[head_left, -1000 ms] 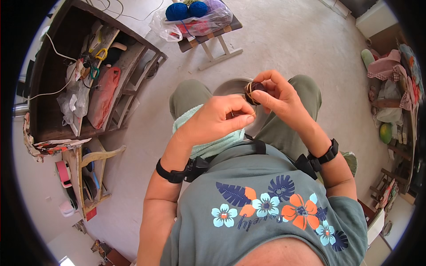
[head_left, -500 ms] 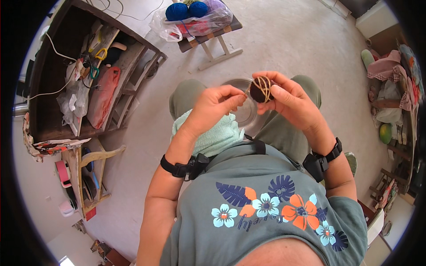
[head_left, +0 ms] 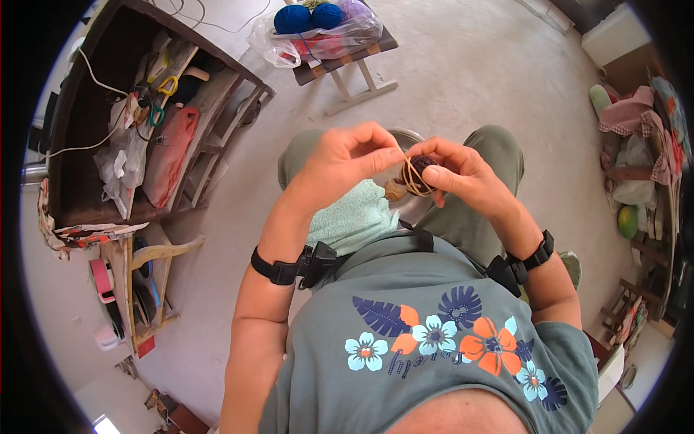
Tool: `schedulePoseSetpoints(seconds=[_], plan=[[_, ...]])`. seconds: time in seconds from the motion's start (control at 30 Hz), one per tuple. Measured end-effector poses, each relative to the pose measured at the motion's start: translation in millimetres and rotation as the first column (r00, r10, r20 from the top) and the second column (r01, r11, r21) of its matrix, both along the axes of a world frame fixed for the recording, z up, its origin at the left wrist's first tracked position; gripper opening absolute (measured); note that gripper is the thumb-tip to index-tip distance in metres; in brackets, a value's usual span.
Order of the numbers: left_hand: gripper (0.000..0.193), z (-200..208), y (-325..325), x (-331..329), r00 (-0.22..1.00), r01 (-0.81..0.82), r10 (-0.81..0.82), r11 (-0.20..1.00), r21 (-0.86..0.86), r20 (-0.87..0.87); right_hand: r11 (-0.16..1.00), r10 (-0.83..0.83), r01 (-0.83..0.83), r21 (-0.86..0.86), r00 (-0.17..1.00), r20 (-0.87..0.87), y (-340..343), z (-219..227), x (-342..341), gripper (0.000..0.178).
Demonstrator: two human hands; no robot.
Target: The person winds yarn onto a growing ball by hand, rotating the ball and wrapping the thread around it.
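My right hand [head_left: 473,172] is closed around a small dark brown yarn ball [head_left: 428,165] with loops of tan yarn [head_left: 412,179] wound over it. From the ball a strand runs up to my left hand [head_left: 345,160], which pinches it between thumb and forefinger just left of the ball. Below both hands a metal basin [head_left: 406,133] sits between my knees, partly hidden by them. Inside it lies a tan yarn ball [head_left: 393,190], seen only in part. A pale green towel [head_left: 352,211] is draped over my left thigh.
Ahead stands a small stool [head_left: 361,52] bearing a plastic bag [head_left: 354,32] with blue yarn balls [head_left: 293,19]. On the left is a dark wooden cabinet [head_left: 79,145] holding scissors [head_left: 168,86] and bags. Shelves piled with cloths [head_left: 630,112] line the right side.
My left hand has risen slightly, drawing the strand upward. The dark ball in my right hand has turned and lowered a little, and the tan ball in the basin now shows.
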State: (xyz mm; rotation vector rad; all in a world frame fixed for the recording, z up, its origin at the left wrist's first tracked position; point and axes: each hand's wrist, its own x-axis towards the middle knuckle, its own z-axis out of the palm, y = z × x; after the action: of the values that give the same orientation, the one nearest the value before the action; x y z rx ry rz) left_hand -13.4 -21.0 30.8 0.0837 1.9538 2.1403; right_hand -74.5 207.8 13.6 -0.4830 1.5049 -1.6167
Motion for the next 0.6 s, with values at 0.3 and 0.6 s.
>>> schedulePoseSetpoints(seconds=[0.3, 0.6], plan=[[0.016, -37.4, 15.8, 9.9, 0.989, -0.051, 0.067, 0.992, -0.117, 0.131, 0.950, -0.142, 0.180, -0.256, 0.977, 0.159, -6.6, 12.7, -0.1, 0.036], [0.009, 2.0, 5.7, 13.8, 0.992, 0.109, -0.113, 0.990, 0.086, 0.046, 0.990, -0.127, 0.113, -0.080, 0.970, -0.209, -6.3, -5.4, -4.1, 0.039]])
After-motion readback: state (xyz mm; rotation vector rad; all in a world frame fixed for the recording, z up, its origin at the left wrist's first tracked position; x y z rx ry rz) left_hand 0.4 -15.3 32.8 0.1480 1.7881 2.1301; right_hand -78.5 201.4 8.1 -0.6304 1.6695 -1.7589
